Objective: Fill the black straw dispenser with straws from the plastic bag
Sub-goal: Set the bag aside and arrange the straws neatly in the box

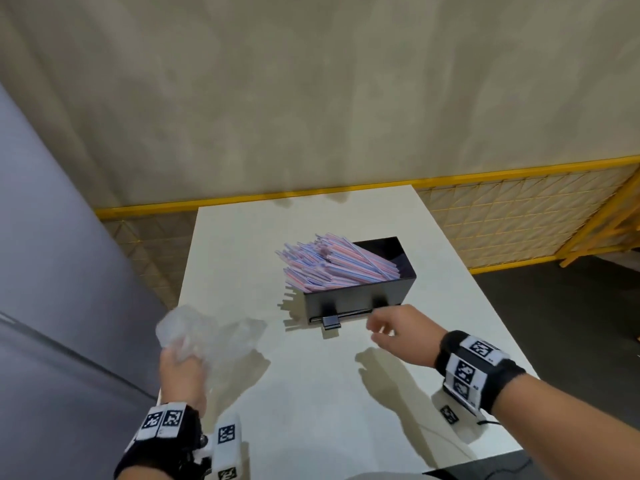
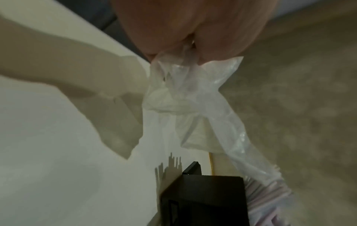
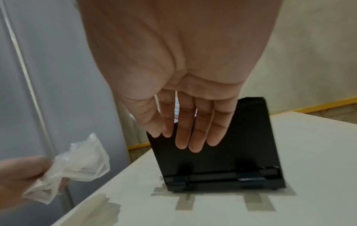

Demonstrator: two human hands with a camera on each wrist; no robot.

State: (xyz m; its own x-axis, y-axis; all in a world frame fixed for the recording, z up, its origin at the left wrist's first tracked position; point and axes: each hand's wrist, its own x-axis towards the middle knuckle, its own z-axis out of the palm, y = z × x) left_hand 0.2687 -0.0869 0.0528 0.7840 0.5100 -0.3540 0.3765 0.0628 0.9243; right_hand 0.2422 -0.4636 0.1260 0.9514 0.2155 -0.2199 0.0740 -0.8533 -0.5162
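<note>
Straw dispenser: the black straw dispenser [image 1: 360,299] is seen standing on the white table [image 1: 311,410], near its middle, with its top open and its slotted front face turned toward the person.
Straws: a heap of pink, blue and white striped straws [image 1: 332,268] is held in the open top; they lie slanted, and their ends stick out past the dispenser's left rim.
Plastic bag: the clear plastic bag [image 1: 211,336] is seen crumpled and lifted above the table's near left part, well apart from the dispenser in the head view. No straws can be made out inside it.
Left hand: the left hand [image 1: 181,374] is closed round the bunched lower end of the bag; in the left wrist view the film [image 2: 185,97] is seen pinched between the fingers and hanging free below them.
Right hand: the right hand [image 1: 398,329] is held just in front of the dispenser's right front corner; in the right wrist view its fingers [image 3: 193,134] are shown straight and close together, with nothing in them. Contact with the dispenser cannot be told.
Table: pale shadows of the hands and the straws are cast on the white top.
Surroundings: a yellow-framed mesh fence [image 1: 519,216] is seen behind the table, and a grey panel [image 1: 52,237] at the left.
</note>
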